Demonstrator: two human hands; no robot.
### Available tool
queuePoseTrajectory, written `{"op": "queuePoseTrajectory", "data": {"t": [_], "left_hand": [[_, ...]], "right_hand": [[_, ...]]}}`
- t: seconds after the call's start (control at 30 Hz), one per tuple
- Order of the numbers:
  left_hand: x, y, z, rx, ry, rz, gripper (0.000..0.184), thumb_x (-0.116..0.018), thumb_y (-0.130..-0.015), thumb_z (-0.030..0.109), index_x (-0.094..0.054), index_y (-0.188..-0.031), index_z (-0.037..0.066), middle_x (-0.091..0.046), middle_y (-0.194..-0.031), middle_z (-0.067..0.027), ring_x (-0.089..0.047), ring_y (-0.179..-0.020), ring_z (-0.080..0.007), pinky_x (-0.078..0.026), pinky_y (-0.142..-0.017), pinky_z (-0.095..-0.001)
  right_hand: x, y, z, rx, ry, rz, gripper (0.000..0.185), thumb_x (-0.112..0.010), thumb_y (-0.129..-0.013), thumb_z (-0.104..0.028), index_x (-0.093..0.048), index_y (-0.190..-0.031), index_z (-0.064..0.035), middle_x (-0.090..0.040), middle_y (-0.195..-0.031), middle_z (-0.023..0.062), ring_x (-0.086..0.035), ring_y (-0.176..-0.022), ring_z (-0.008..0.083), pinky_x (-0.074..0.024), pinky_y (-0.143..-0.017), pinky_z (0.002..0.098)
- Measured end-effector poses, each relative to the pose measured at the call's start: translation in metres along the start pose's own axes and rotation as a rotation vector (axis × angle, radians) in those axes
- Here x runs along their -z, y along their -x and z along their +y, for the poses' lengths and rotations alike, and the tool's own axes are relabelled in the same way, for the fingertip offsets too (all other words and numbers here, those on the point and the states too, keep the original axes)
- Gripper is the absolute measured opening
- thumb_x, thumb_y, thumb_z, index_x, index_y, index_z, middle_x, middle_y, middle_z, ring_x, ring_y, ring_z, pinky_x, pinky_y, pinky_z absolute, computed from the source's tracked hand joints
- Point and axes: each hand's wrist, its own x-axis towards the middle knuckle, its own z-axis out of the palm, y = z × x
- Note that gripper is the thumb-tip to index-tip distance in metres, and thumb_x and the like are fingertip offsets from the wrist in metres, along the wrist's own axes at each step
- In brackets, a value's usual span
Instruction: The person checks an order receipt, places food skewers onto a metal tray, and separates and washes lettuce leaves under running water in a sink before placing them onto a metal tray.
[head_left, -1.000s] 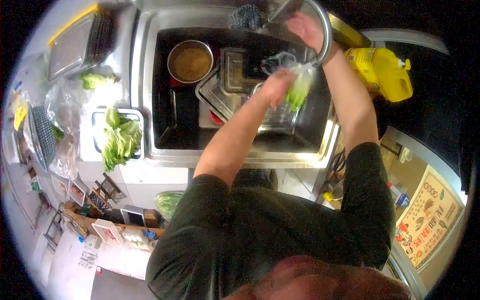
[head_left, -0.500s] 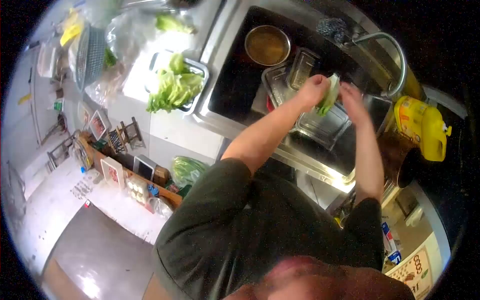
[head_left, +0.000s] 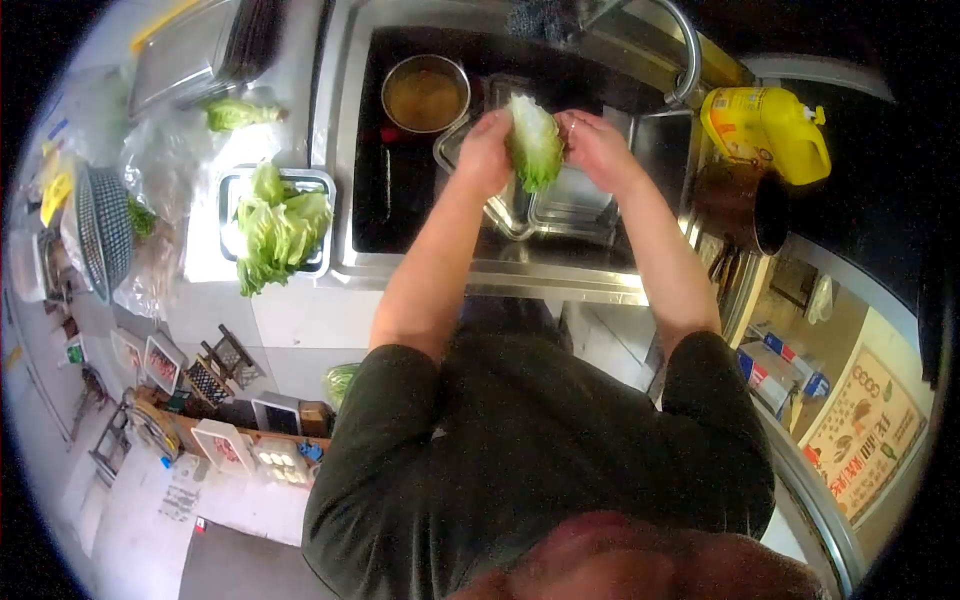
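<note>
A pale green lettuce leaf (head_left: 537, 145) hangs upright between my two hands, over the sink (head_left: 400, 240). My left hand (head_left: 486, 153) grips its left edge. On the leaf's other side, my right hand (head_left: 598, 150) pinches the right edge near the top. Clear rectangular containers (head_left: 573, 203) lie in the sink below the leaf. To their left stands a round metal pot (head_left: 427, 94) with brownish contents. More lettuce (head_left: 280, 225) fills a white tray (head_left: 330, 240) on the counter left of the sink.
The curved faucet (head_left: 692, 50) rises at the sink's back right, beside a yellow jug (head_left: 765, 135). A dark scrubber (head_left: 543, 20) sits at the back edge. On the left are a loose lettuce piece (head_left: 240, 114), stacked trays (head_left: 185, 55), plastic bags and a grey basket (head_left: 104, 235).
The leaf has moved away from the faucet to the middle of the sink. My right hand has come down from behind the faucet and now holds the leaf's right edge. The view has shifted.
</note>
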Motion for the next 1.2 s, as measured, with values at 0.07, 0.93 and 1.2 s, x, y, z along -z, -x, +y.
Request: {"op": "queuePoseTrajectory", "data": {"t": [0.07,0.93,1.2], "left_hand": [[-0.012,0.008,0.004,0.01,-0.075,0.075,0.024,-0.049,-0.093,0.021,-0.055,-0.111,0.005,-0.061,-0.103,-0.0075,-0.058,-0.094,-0.0201,-0.047,-0.084,-0.035],[0.205,0.226,0.256,-0.295,-1.93,0.616,0.043,-0.068,-0.075,0.027,-0.06,-0.107,-0.001,-0.06,-0.104,-0.0211,-0.057,-0.096,-0.0345,-0.046,-0.086,-0.0386],[0.203,0.257,0.295,-0.318,-1.282,0.682,0.041,-0.064,-0.083,0.028,-0.055,-0.112,0.0,-0.064,-0.095,-0.0131,-0.058,-0.091,-0.0191,-0.044,-0.083,-0.0325]], "right_hand": [[-0.005,0.0,-0.002,0.006,0.019,-0.058,0.034,-0.057,-0.089,-0.025,-0.057,-0.115,-0.0028,-0.062,-0.103,0.006,-0.057,-0.093,0.0155,-0.0463,-0.08,0.0301],[-0.059,-0.026,0.086,0.059,0.591,-0.002,0.034,-0.059,-0.087,-0.021,-0.057,-0.116,-0.0027,-0.063,-0.106,0.0072,-0.058,-0.091,0.0163,-0.0461,-0.08,0.0319],[-0.156,-0.019,0.075,0.109,0.392,-0.013,0.051,-0.063,-0.083,-0.011,-0.043,-0.129,-0.0025,-0.061,-0.109,0.0112,-0.059,-0.096,0.02,-0.0473,-0.083,0.0304]]}}
